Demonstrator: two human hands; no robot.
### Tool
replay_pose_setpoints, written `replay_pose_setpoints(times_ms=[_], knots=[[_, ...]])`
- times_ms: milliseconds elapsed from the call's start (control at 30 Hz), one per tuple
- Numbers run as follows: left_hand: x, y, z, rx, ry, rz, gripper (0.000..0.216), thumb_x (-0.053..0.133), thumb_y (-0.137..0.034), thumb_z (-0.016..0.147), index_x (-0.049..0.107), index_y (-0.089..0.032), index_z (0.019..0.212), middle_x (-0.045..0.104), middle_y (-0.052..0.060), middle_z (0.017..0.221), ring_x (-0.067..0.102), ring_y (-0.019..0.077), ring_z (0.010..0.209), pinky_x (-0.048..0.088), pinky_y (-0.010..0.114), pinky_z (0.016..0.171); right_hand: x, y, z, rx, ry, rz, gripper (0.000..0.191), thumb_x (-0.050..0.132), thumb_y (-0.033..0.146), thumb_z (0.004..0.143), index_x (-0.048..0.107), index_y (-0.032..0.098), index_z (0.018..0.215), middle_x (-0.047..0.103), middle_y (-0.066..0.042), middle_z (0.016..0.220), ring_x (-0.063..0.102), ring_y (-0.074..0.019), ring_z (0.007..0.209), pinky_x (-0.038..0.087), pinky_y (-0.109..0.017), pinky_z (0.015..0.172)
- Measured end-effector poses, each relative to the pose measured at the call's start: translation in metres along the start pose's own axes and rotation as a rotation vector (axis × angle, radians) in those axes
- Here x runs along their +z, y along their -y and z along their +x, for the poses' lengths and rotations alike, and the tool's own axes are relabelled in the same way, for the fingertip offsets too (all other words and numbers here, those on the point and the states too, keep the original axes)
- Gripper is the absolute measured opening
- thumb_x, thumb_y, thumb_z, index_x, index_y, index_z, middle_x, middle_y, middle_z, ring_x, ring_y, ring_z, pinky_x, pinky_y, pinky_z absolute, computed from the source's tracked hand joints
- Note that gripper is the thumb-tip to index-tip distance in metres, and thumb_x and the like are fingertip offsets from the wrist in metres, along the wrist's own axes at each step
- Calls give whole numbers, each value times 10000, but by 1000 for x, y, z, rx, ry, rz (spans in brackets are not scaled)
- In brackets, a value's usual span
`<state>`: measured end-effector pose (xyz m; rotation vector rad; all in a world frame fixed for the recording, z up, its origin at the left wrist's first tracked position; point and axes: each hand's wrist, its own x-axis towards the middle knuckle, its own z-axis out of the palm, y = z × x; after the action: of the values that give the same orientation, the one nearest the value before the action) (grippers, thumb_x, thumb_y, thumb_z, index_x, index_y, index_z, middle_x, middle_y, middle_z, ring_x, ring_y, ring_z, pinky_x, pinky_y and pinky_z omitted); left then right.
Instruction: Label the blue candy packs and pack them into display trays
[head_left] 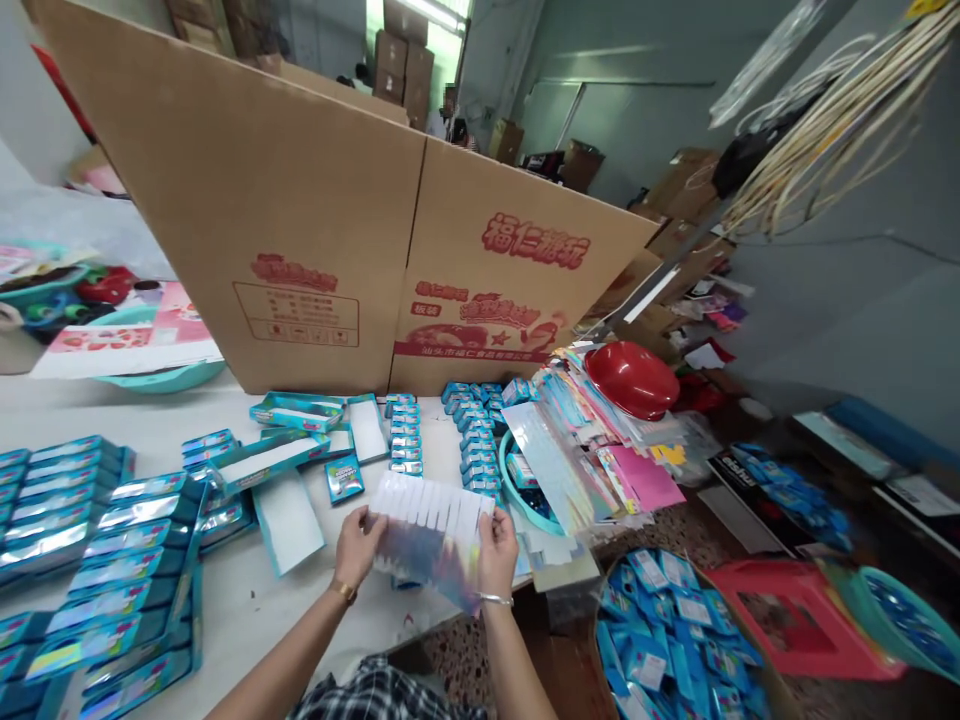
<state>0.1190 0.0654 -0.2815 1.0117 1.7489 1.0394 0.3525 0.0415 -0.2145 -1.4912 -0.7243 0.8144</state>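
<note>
- The left hand [358,545] gripped the left edge of a flat shiny holographic card sheet [431,535].
- The right hand [498,550] clasped its right edge above the white table [247,600].

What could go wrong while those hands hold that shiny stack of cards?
The left hand and right hand pinch the fanned cards only at the ends, right over the table edge, so some might slip out and fall to the floor. Small blue packs stand in rows just beyond the cards; a forward nudge might topple them. The big carton leans behind them and might tip if bumped.
</note>
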Motion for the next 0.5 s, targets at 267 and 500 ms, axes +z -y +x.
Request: replay_pose_setpoints(times_ms=[267, 500], knots=[[-40, -80, -26, 57, 257, -354, 566, 673, -591, 715, 618, -146, 1061, 705, 67, 865, 668, 239, 836, 532, 338, 749, -18, -19, -3, 156, 133, 22, 762, 776, 499, 671, 522, 207, 1327, 655, -105, 1197, 623, -261, 1090, 523, -365, 860], [-63, -121, -33, 316, 119, -120, 496, 548, -449, 868, 579, -224, 1309, 674, 39, 932, 638, 187, 839, 513, 296, 755, -13, -5, -33, 508, 316, 401, 702, 818, 475, 636, 577, 297, 1270, 668, -64, 1213, 647, -259, 1091, 537, -428, 880]])
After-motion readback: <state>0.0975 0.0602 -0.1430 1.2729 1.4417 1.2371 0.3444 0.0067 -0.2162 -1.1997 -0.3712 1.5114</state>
